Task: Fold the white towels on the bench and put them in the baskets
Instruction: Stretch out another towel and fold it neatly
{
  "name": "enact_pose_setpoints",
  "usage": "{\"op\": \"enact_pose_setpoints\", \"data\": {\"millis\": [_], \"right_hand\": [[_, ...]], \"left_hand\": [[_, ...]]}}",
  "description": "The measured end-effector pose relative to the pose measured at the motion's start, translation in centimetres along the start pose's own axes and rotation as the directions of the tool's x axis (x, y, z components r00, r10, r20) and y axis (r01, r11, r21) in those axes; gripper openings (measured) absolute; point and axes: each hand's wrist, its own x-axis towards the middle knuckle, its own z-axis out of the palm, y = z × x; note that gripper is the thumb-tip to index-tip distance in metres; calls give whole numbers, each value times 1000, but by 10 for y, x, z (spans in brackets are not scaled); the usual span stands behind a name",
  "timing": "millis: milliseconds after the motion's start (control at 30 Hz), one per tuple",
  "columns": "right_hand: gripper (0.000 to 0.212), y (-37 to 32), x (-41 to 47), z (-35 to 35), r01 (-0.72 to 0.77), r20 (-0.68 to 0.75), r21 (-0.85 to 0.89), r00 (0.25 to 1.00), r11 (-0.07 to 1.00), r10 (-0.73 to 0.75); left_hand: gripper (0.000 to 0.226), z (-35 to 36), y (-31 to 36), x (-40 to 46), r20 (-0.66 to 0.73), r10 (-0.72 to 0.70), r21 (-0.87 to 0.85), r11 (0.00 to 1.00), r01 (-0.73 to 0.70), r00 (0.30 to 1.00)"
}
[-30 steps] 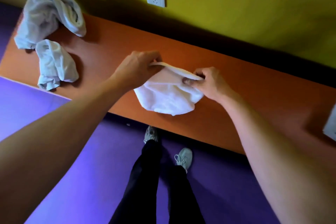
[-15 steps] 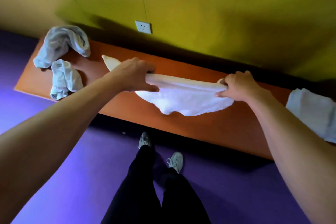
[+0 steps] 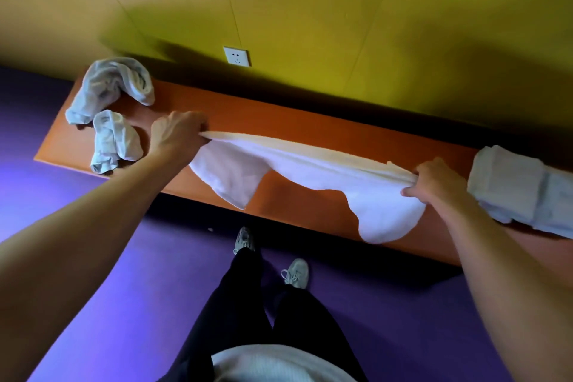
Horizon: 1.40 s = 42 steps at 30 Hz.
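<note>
Across mid-frame, your left hand (image 3: 176,133) and right hand (image 3: 429,181) each pinch an end of the towel (image 3: 310,164), stretched lengthwise along the bench (image 3: 294,121).

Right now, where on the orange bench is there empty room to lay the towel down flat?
Bare bench runs along the wall side behind the stretched towel, and a patch shows under its sagging middle. It's crowded at the left end by two crumpled towels, and at the right by a rolled towel.
</note>
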Motion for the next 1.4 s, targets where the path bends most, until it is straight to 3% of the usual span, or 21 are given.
{"op": "enact_pose_setpoints", "data": {"millis": [267, 367, 500, 600, 700, 767, 867, 1000, 1167, 1400], "right_hand": [[56, 42, -41, 26, -39, 149, 186, 989, 982, 11], [47, 50, -57, 39, -122, 244, 184, 967, 975, 75], [30, 70, -73, 49, -187, 352, 160, 928, 969, 121], [4, 78, -78, 37, -196, 185, 277, 972, 941, 148], [21, 59, -71, 19, -126, -177, 494, 954, 860, 241], [22, 41, -53, 7, -91, -270, 565, 919, 820, 288], [24, 14, -2, 3, -128, -263, 620, 896, 774, 358], [36, -27, 84, 26, -129, -264, 630, 892, 766, 367], [30, -64, 178, 59, -224, -181, 624, 891, 749, 417], [30, -87, 252, 96, -155, -195, 712, 893, 684, 405]], "left_hand": [[9, 11, -3, -47, -121, -163, -173, 975, 141, 979], [10, 19, -4, -75, -163, -155, -200, 972, 121, 974], [26, 23, -33, -101, -108, -68, -144, 988, 52, 992], [27, 14, -53, -106, -145, -102, -101, 991, 88, 984], [22, 2, -56, -88, -226, -151, -104, 986, 130, 963], [21, 3, -60, -59, -270, -165, -119, 983, 137, 949], [24, 29, -68, 2, -252, -147, -99, 987, 125, 956], [26, 99, -74, 90, -79, -114, -31, 993, 112, 990], [28, 190, -81, 178, 74, -141, 9, 990, 140, 987], [25, 254, -70, 248, 80, -140, 14, 990, 140, 987]]}}
